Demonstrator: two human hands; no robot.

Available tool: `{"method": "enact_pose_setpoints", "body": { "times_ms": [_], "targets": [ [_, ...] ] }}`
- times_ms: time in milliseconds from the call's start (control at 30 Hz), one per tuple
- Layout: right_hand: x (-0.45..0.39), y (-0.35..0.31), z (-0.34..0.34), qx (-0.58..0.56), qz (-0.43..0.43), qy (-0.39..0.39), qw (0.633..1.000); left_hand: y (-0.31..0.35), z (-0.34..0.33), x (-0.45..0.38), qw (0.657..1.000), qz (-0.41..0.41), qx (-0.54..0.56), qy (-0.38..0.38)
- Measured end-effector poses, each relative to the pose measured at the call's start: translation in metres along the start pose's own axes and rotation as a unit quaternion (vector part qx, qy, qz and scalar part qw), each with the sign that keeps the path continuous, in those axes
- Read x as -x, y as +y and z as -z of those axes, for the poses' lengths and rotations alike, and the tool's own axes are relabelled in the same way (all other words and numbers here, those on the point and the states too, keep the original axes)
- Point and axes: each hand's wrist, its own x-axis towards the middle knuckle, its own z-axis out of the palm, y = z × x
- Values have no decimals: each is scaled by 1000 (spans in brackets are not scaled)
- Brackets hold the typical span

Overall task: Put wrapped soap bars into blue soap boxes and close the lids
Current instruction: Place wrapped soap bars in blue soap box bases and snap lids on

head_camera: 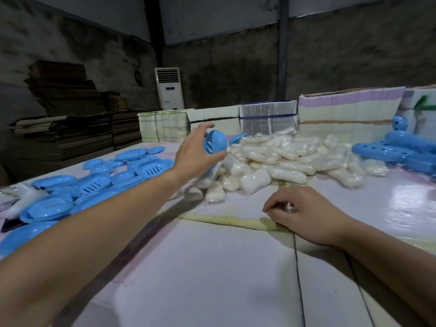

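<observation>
My left hand (195,154) reaches far over the table and holds a blue soap box (215,143) between thumb and fingers, above the left edge of the soap pile. A large heap of white wrapped soap bars (283,159) lies across the middle of the table. My right hand (304,213) rests on the table in front of the heap. Its fingers are curled over a wrapped soap bar (289,208), of which only a small white patch shows. Several open blue soap boxes (94,182) lie scattered at the left.
More blue boxes (401,149) are stacked at the far right. Bundles of flat packaging (266,119) line the table's back edge. Yellowish tape (226,220) runs across the white table top (212,267). Cardboard stacks and a standing air conditioner (169,88) are behind.
</observation>
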Motion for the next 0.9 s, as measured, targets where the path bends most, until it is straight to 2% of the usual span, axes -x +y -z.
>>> {"method": "enact_pose_setpoints", "body": {
  "times_ms": [133,267,333,433,600,800,900],
  "targets": [
    [-1,3,3,-9,-28,57,998,56,-3,39,988,-77,135,-17],
    [0,16,8,-75,-88,171,978,84,-28,78,939,-16,324,-117],
    [3,25,13,-79,-113,202,970,82,-39,92,929,2,325,-180],
    [7,36,20,-76,-144,208,964,78,-41,100,927,-26,274,-253],
    [6,44,22,-58,-190,216,956,76,-41,104,921,-53,263,-284],
    [-13,47,24,47,-160,190,967,73,-40,101,900,-40,286,-326],
    [-37,52,32,96,-174,143,970,72,-42,100,899,-39,289,-326]
  ]
}}
